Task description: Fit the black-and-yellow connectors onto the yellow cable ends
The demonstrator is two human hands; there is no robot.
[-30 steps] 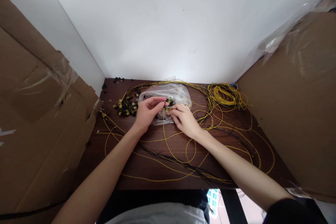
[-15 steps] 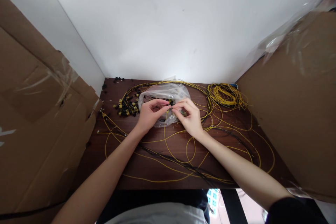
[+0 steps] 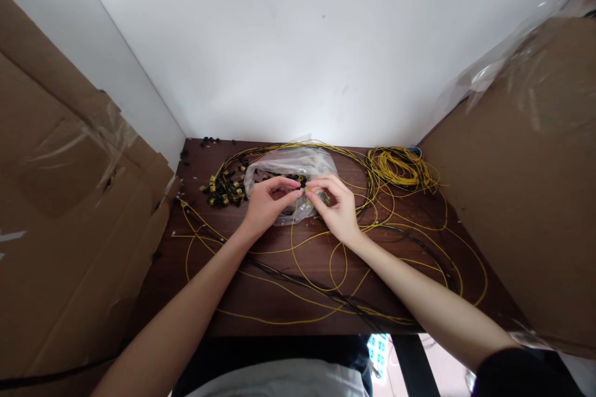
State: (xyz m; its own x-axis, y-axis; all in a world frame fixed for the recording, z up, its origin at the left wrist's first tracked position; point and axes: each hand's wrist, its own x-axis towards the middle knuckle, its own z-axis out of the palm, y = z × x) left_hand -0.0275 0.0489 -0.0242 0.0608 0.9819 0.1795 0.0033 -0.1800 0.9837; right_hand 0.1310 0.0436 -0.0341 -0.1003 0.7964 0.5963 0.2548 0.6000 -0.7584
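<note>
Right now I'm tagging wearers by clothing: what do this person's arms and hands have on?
Both forearms are bare. The left hand and right hand wear no gloves, and no rings or watch show. A dark sleeve edge shows at the right upper arm only.

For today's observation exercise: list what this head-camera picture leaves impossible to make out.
- Small part pinched between left hand and right hand: too small, fingertips cover it.
- Plastic bag contents: blurred by film, hands in front.
- Blue object behind yellow cable coil: mostly hidden.

Yellow cables (image 3: 326, 273), black-and-yellow connectors (image 3: 223, 189), clear plastic bag (image 3: 288, 164), dark brown table (image 3: 261, 294), white wall (image 3: 298, 43).
</note>
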